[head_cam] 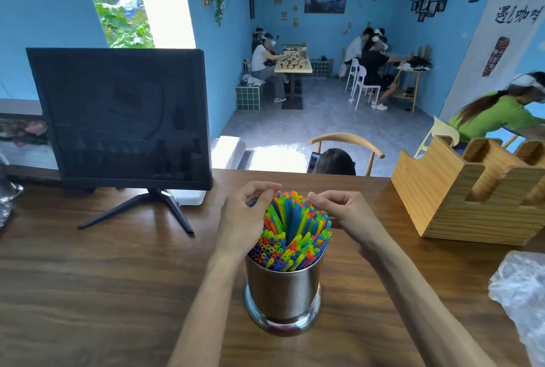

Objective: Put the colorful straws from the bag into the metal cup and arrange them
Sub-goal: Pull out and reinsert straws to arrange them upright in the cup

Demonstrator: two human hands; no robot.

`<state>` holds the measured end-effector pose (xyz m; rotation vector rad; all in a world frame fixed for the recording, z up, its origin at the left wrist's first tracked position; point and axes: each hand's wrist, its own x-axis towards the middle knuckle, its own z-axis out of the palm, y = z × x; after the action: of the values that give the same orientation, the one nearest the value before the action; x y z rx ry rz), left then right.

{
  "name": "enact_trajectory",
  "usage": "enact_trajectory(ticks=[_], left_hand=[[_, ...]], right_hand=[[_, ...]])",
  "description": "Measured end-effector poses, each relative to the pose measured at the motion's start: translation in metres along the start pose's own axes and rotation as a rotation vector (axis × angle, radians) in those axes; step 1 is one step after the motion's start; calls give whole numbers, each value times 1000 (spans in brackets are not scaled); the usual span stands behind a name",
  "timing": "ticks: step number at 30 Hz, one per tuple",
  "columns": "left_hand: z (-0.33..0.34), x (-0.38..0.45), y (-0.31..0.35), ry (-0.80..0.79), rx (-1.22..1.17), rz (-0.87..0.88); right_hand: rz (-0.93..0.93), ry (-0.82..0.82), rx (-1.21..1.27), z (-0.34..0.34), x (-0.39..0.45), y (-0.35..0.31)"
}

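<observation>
A shiny metal cup (282,290) stands near the middle of the wooden counter (118,278), packed with colorful straws (292,231) in blue, green, yellow and orange. The straws fan outward above its rim. My left hand (244,216) is at the left side of the bundle, its curled fingers on the far straw tips. My right hand (345,210) is at the right side, fingers curled over the far tips there. A crumpled clear plastic bag (522,293) lies at the right edge of the counter.
A dark monitor (121,119) on a tripod stand sits at the back left. At the back right stands a wooden organizer box (460,190). A person's head (334,162) and a chair show just beyond the counter's far edge. Other people sit at tables further off.
</observation>
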<state>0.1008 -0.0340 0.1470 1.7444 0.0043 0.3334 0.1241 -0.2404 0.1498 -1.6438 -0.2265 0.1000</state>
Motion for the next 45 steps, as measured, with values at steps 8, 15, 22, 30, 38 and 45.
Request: enact_trajectory(ticks=[8, 15, 22, 30, 38, 45], left_hand=[[-3, -1, -1, -7, 38, 9], [-8, 2, 6, -56, 147, 41], [-4, 18, 27, -150, 245, 46], [-4, 14, 24, -133, 232, 31], [-7, 16, 39, -297, 272, 199], [-9, 19, 46, -253, 204, 286]], right_hand=[[-143, 110, -289, -1, 4, -4], [-177, 68, -415, -8, 12, -7], [-140, -138, -387, 1, 27, -19], [-151, -238, -438, 3, 50, -29], [-456, -92, -402, 8, 50, -81], [-523, -126, -274, 16, 39, -97]])
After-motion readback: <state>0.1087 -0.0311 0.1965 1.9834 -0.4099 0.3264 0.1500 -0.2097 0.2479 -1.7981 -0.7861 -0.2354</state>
